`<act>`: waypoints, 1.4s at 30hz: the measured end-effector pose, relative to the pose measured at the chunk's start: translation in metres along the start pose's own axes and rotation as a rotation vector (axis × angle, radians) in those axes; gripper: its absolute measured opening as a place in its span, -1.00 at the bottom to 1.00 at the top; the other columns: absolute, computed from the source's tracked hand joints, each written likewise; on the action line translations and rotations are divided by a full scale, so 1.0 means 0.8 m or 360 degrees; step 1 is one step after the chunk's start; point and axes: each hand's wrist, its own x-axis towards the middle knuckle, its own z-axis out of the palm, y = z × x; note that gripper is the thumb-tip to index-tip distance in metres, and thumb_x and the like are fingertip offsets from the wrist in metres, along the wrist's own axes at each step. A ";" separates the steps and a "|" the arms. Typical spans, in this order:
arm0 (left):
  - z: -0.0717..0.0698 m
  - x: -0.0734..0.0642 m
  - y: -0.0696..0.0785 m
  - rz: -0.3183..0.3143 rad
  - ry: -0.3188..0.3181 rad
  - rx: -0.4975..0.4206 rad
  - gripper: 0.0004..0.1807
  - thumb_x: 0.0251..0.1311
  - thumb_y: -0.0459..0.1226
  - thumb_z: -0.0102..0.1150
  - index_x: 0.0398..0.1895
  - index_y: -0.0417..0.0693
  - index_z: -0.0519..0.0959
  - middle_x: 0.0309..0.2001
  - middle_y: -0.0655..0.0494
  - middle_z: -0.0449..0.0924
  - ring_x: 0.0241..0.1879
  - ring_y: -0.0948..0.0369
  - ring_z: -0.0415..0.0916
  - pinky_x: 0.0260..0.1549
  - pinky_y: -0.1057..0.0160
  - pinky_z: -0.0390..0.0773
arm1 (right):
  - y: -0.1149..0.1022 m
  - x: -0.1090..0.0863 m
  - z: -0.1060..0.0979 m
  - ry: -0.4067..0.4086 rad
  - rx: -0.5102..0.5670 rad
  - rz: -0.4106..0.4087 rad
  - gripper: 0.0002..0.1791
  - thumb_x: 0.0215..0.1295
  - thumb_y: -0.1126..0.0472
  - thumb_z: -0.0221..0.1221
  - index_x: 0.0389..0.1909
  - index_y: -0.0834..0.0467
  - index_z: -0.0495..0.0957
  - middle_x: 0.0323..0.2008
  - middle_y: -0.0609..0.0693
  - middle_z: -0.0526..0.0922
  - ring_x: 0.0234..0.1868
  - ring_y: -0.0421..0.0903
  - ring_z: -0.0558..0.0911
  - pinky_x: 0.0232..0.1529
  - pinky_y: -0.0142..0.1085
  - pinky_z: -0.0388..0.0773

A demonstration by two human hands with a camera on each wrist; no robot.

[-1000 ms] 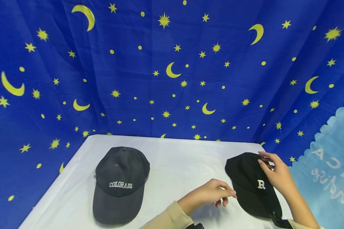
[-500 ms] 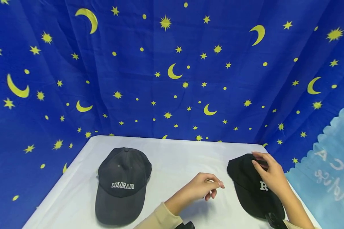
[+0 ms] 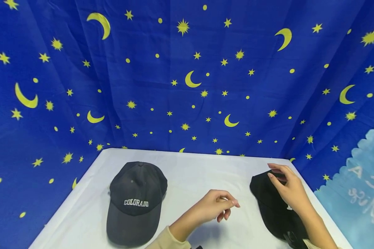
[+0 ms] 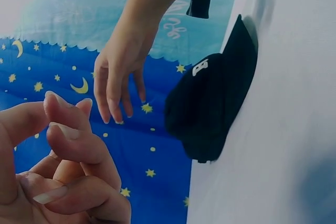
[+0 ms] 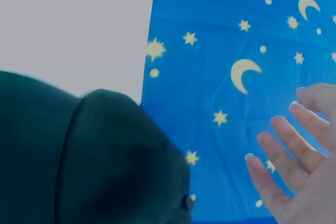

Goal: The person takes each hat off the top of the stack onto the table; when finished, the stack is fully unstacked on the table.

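A black baseball cap (image 3: 264,199) with a white letter lies at the right of the white table, its brim toward me. Above it hovers my right hand (image 3: 289,188), fingers relaxed and holding nothing; the left wrist view shows a gap between this hand (image 4: 122,69) and the cap (image 4: 210,100). My left hand (image 3: 212,206) hangs over the middle of the table, its fingers loosely curled around nothing. On the left lies a dark grey cap (image 3: 135,221) marked COLORADO, untouched. In the head view my right hand and forearm hide part of the black cap.
The white tabletop (image 3: 193,169) spreads between the two caps. Behind it and along the sides hangs a blue curtain (image 3: 162,86) with yellow moons and stars. A light blue cloth (image 3: 365,173) with white lettering is at the far right.
My left hand has drawn leftward, away from the black cap's brim. My right hand has shifted left over the cap, now covering most of its letter. Both caps stay in place on the table.
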 end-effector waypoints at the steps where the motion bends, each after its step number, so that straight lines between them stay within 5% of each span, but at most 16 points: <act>1: -0.001 -0.002 0.000 0.0006 0.0003 0.0001 -0.83 0.42 -0.23 0.19 -0.20 -0.12 0.71 -0.67 0.14 0.47 -0.73 0.30 0.28 -0.67 0.37 0.31 | -0.003 0.001 0.001 -0.0005 0.0002 -0.0005 -0.65 0.41 0.28 0.27 0.18 0.22 0.58 0.04 0.08 0.64 0.02 -0.24 0.58 -0.05 -0.71 0.38; 11: -0.021 -0.018 0.015 0.0061 0.0045 0.0012 -0.81 0.45 -0.23 0.18 -0.16 -0.15 0.71 -0.65 0.09 0.49 -0.72 0.27 0.29 -0.67 0.38 0.33 | -0.028 0.016 0.022 -0.0093 0.0008 0.0010 -0.63 0.46 0.23 0.24 0.23 0.17 0.55 0.11 0.08 0.62 0.07 0.09 0.60 -0.05 -0.63 0.41; 15: -0.035 -0.022 0.025 0.0103 0.0076 0.0049 -0.81 0.44 -0.23 0.19 -0.17 -0.17 0.70 -0.65 0.09 0.48 -0.71 0.27 0.29 -0.66 0.37 0.35 | -0.036 0.024 0.033 -0.0108 0.0041 -0.0001 -0.62 0.47 0.22 0.23 0.25 0.16 0.54 0.13 0.09 0.61 0.11 0.09 0.61 0.00 -0.26 0.58; 20: -0.044 -0.026 0.032 0.0123 0.0093 0.0072 -0.80 0.43 -0.22 0.20 -0.18 -0.19 0.70 -0.65 0.08 0.48 -0.71 0.28 0.29 -0.66 0.37 0.36 | -0.046 0.029 0.044 -0.0154 0.0072 0.0013 -0.61 0.49 0.22 0.21 0.27 0.18 0.51 0.16 0.12 0.59 0.14 0.15 0.59 0.00 0.16 0.56; 42: -0.070 -0.060 0.025 0.0098 0.0121 0.0084 -0.76 0.49 -0.23 0.13 -0.11 -0.25 0.67 -0.61 0.08 0.49 -0.66 0.28 0.32 -0.62 0.38 0.38 | -0.083 0.033 0.089 -0.0245 0.0213 -0.0081 -0.61 0.45 0.24 0.25 0.25 0.16 0.54 0.17 0.05 0.60 0.15 0.08 0.59 0.01 0.15 0.58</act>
